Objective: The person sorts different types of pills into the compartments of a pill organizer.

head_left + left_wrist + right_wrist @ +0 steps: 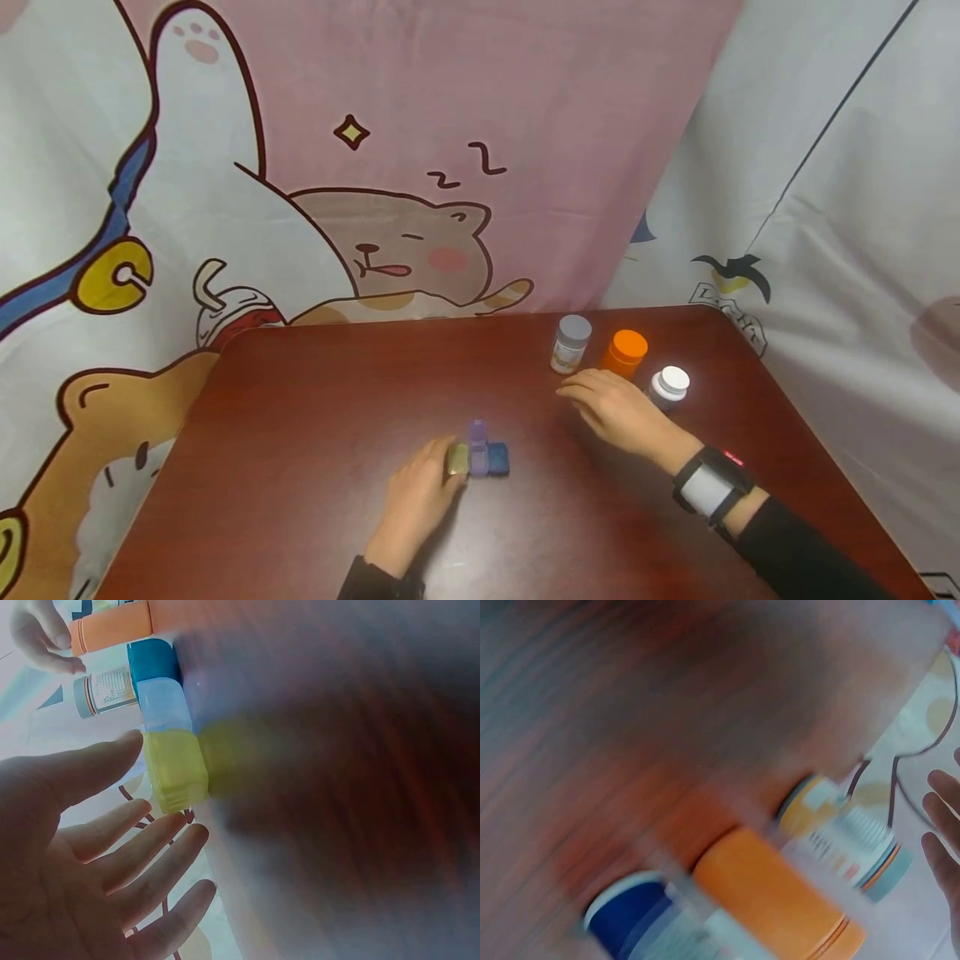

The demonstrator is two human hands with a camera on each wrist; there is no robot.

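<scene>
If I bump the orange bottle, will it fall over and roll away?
The orange bottle might tip if pushed high up, being taller than wide. Lying down, it would likely roll, since its sides look round. It may slide too, because the table looks shiny.

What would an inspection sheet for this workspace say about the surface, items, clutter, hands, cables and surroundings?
Surface: reddish-brown table, shiny.
Job's things: small box with yellow, purple and blue sections, the purple lid apparently raised; grey-capped bottle, orange bottle and white-capped bottle grouped toward the far right.
Clutter: nothing seen.
Left hand: thumb and fingers about the yellow section; firm contact unclear.
Right hand: in front of the bottles, holding nothing.
Cables: nothing seen on the table.
Surroundings: cloth with cartoon animals behind the table.
</scene>
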